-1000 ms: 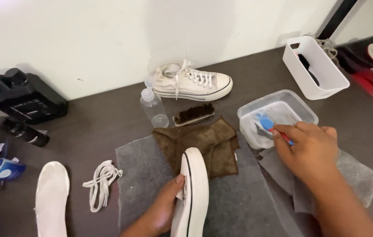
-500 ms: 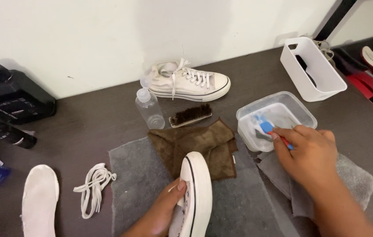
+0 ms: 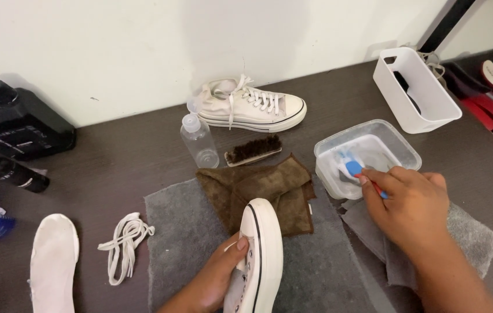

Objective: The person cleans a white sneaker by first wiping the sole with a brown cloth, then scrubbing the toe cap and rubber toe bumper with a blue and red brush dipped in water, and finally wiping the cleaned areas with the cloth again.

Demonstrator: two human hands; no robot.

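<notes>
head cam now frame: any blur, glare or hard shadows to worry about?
Head view: mostly sharp, even soft light; slight softness on the right hand at the clear tub and on the left hand holding the white sneaker. No glare on the dark table; the white wall is bright but not blown out. Soft shadows behind the second sneaker and black case. Mild wide-angle bending at the edges.
</notes>
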